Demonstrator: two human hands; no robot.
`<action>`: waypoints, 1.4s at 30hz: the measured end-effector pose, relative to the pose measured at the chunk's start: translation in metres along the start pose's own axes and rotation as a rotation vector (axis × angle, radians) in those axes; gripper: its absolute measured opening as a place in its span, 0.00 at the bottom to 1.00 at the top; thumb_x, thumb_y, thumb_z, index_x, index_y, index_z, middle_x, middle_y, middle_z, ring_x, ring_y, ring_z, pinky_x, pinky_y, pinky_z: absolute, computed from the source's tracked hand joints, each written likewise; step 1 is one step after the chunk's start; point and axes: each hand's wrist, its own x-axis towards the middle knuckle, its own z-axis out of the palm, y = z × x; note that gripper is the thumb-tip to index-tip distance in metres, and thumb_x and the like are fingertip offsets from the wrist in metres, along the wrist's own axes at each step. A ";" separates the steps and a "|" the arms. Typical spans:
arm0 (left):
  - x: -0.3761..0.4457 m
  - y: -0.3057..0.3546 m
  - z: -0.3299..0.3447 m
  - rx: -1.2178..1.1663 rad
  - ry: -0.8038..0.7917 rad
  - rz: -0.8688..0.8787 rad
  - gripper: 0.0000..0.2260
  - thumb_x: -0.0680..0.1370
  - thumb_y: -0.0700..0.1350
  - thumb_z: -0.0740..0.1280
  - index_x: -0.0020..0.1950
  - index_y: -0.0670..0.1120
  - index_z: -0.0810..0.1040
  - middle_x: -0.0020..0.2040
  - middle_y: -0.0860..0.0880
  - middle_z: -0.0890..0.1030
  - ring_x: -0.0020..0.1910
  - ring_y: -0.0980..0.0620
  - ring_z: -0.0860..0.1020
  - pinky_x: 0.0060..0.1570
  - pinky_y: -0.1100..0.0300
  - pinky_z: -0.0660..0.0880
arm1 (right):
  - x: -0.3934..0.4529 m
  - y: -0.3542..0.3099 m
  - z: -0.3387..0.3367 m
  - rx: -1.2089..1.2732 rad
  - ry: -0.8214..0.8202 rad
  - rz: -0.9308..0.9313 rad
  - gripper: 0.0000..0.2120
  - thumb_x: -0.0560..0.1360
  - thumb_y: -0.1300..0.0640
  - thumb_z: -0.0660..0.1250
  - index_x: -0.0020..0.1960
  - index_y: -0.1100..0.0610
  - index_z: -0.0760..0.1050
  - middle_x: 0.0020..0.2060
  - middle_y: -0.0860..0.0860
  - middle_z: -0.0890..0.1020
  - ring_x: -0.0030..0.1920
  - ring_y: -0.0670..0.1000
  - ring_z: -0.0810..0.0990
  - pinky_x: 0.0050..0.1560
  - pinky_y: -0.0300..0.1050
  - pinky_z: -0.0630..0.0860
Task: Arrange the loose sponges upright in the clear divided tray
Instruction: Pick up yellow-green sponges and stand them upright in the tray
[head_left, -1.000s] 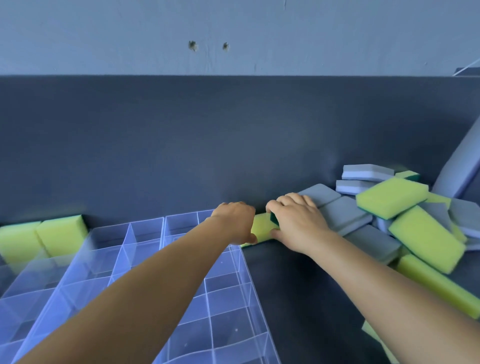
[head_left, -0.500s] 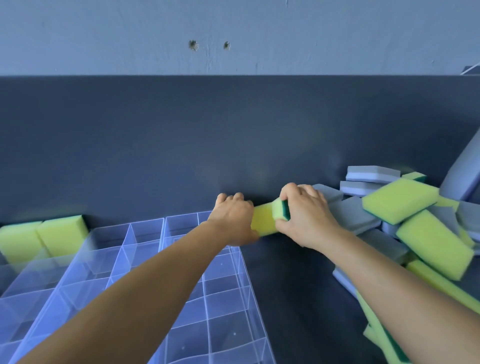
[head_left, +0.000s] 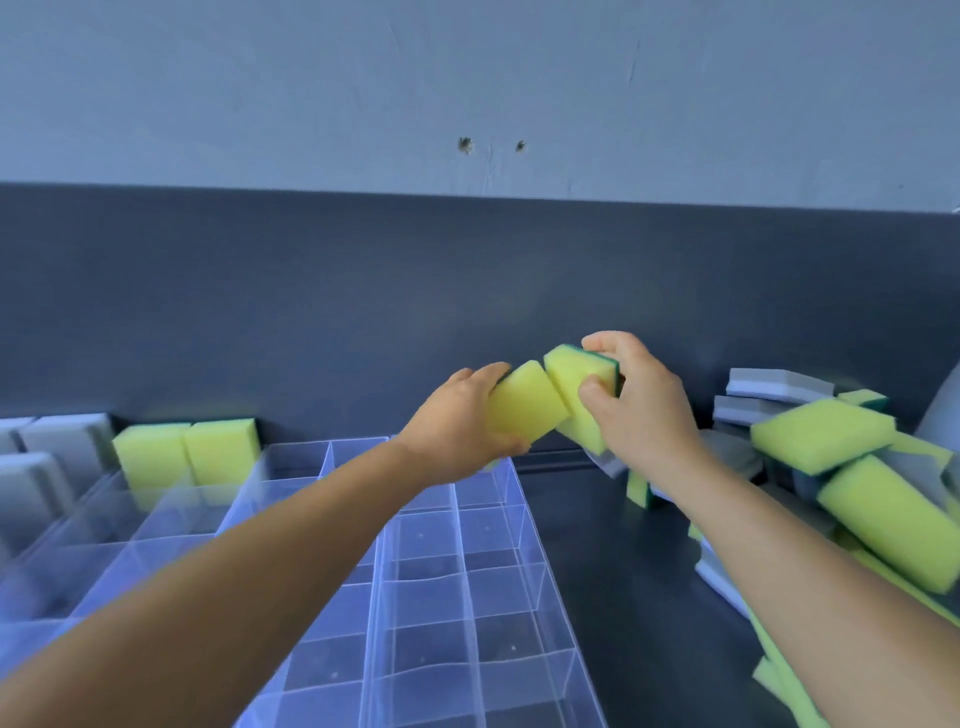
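Presently each hand grips one yellow sponge, left hand (head_left: 457, 423) and right hand (head_left: 641, 410); the clear divided tray (head_left: 511, 551) lies directly below the left fingers (head_left: 491, 376), nearer that hand.

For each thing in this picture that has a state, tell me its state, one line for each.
Left hand: grips a yellow sponge, lifted.
Right hand: grips a second yellow sponge with a green side, lifted.
Clear divided tray: near compartments hold nothing.
Two yellow sponges: upright at the tray's far left.
Grey sponges: standing at the left edge.
Sponge pile: loose on the right.
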 end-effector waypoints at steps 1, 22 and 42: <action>-0.005 -0.002 -0.008 -0.024 0.012 0.005 0.23 0.73 0.51 0.71 0.66 0.49 0.71 0.57 0.49 0.78 0.53 0.48 0.76 0.50 0.56 0.73 | -0.001 -0.009 0.004 0.006 -0.013 -0.028 0.18 0.74 0.60 0.61 0.62 0.49 0.72 0.51 0.45 0.78 0.44 0.49 0.72 0.44 0.39 0.65; -0.134 -0.149 -0.165 0.005 0.261 -0.324 0.14 0.74 0.44 0.69 0.57 0.53 0.70 0.47 0.55 0.73 0.34 0.54 0.72 0.30 0.64 0.68 | -0.036 -0.166 0.137 0.150 -0.327 -0.228 0.18 0.75 0.63 0.60 0.60 0.50 0.75 0.52 0.43 0.78 0.47 0.46 0.73 0.41 0.29 0.66; -0.134 -0.217 -0.174 0.636 -0.062 -0.207 0.19 0.75 0.45 0.69 0.65 0.49 0.71 0.61 0.49 0.72 0.61 0.47 0.69 0.51 0.53 0.73 | -0.051 -0.192 0.229 -0.192 -0.500 -0.276 0.19 0.74 0.66 0.58 0.60 0.50 0.73 0.59 0.48 0.78 0.56 0.53 0.75 0.53 0.44 0.73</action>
